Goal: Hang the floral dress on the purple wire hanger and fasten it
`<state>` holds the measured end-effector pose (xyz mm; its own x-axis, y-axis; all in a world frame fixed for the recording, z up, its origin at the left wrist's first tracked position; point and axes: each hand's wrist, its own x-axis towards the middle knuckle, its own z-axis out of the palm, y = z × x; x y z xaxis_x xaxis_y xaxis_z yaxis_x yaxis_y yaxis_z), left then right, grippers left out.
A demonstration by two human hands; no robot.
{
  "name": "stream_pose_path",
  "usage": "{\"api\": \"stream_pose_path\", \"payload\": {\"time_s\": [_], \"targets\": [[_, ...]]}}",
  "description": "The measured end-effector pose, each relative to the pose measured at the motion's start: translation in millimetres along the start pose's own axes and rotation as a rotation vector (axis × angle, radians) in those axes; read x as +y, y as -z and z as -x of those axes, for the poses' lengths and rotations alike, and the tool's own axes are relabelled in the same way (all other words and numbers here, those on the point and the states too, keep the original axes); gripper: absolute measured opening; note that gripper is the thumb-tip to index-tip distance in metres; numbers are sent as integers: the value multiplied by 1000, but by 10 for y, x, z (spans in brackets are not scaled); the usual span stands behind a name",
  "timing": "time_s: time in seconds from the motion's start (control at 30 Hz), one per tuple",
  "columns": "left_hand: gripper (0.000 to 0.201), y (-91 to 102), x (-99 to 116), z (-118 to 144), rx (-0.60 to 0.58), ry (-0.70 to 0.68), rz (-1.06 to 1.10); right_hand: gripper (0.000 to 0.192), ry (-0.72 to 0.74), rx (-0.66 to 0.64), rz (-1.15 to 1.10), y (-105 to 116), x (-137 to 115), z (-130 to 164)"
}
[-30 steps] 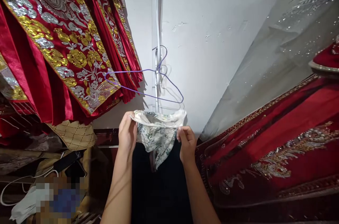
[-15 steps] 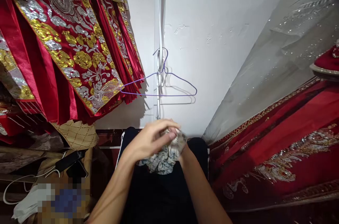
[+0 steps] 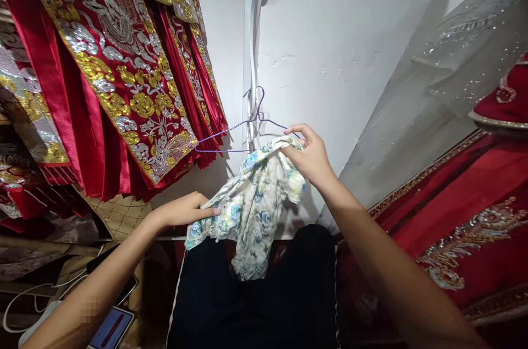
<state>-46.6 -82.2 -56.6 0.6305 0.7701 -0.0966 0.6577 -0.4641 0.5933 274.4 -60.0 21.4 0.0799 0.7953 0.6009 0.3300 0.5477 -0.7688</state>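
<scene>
Both hands grip a floral cloth (image 3: 251, 200) before the white wall (image 3: 330, 35): right hand (image 3: 310, 158) pinching it up by the purple hanger (image 3: 247, 137), left hand (image 3: 185, 210) closed lower, red embroidered robes (image 3: 115, 74) alongside.

Red embroidered garments (image 3: 124, 79) hanging left, red beaded fabric (image 3: 466, 211) right, white wall (image 3: 330, 35), phone (image 3: 111, 330)

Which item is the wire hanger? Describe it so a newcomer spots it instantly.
Find the white wall between the red embroidered robes and the grey sequinned cloth. On the strip running down it hangs the wire hanger, just above the floral cloth the right hand lifts. It is the only thin purple wire thing.
</scene>
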Motion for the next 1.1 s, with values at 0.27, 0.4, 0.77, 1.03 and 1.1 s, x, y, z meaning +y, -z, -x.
{"api": "stream_pose_path", "payload": {"time_s": [0.27,0.4,0.77,1.03,1.1], "targets": [[47,110,25,146,-37,49,-358,60,-151,-321,253,-489,1176,-279],[43,345,-58,43,170,36,-424,29,-48,-324,334,-242,1320,-296],[33,816,611,-203,311,-356,-446,18,-89,-359,243,227,1061,-56],[41,811,256,17,133,-14,-670,21,-33,-301,465,243,1058,18],[41,782,249,117,234,105,-741,25,-3,-332,505,222,1018,65]]}}
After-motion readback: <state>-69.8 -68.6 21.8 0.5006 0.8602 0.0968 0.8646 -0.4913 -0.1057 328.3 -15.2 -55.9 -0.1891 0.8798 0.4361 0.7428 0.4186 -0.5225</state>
